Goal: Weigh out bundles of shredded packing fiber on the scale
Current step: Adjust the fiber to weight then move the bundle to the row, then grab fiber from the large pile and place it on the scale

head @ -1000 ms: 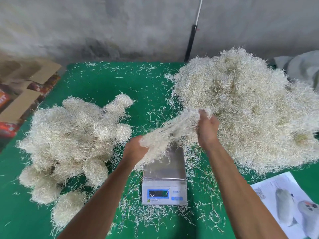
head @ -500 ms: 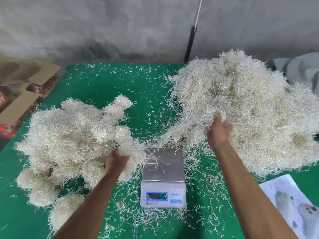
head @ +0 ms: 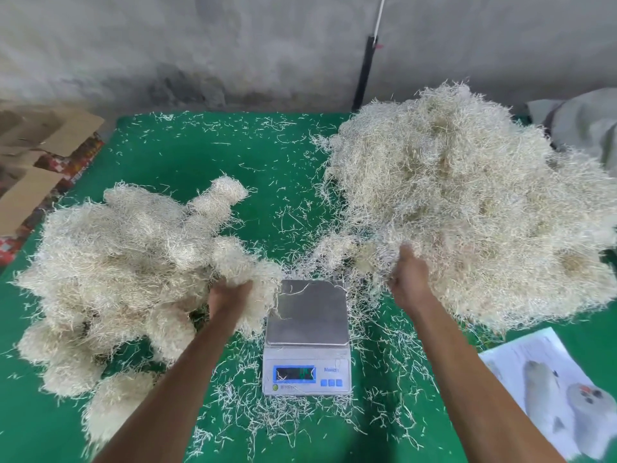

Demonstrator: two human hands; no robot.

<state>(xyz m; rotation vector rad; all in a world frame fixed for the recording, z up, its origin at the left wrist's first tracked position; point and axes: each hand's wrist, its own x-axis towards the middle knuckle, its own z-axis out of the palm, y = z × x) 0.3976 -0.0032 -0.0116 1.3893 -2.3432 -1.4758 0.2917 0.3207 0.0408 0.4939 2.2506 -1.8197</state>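
Green table (head: pixel 187 162): left grip (head: pixel 230 295) clutches a bundle (head: pixel 253 279); right grip (head: pixel 409 279) grabs loose fiber (head: pixel 467 202).

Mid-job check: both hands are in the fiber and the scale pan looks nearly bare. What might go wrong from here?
1. A few stray strands lie on the scale pan; they may add to the next reading.
2. The left hand grips a bundle at the edge of the weighed bundles, right beside the pan; it may spread onto it.
3. The right hand digs into the loose pile; a pull may drag extra fiber onto the pan.
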